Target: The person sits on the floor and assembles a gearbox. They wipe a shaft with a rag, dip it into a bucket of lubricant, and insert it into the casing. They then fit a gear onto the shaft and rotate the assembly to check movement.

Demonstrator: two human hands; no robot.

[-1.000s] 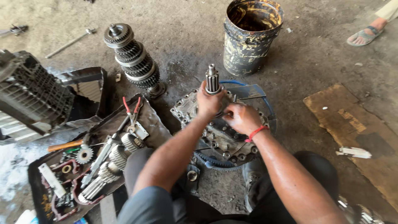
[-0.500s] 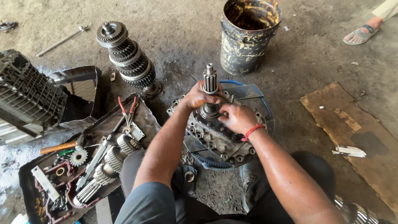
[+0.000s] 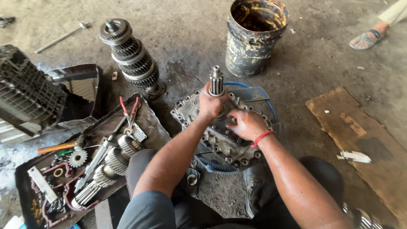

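**Hands on the splined shaft at the gearbox plate**

Oil-stained concrete floor (image 3: 190,38) served as the workbench, with a person crouched over it. On it lay the bolt-holed gearbox plate (image 3: 220,142), resting on a blue ring, and from its middle the splined shaft (image 3: 216,82) stood upright. By the look of it, the step in hand was seating or working that shaft in its bore; the next move would call for keeping it square while turning or pressing, a judgement only.

Left of the plate a grey ribbed housing (image 3: 25,93) lay tilted, and a tall gear cluster (image 3: 131,57) stood near the plate's far left corner, apart from it. A grimy bucket (image 3: 254,36) stood just beyond the plate. A dark tray (image 3: 148,123) of loose gears and red-handled pliers (image 3: 129,112) sat near the left elbow.

The left hand (image 3: 210,104) was closed around the shaft's base. The right hand (image 3: 246,125) rested on the plate, fingers curled at the bearing seat, gripping nothing I could make out.
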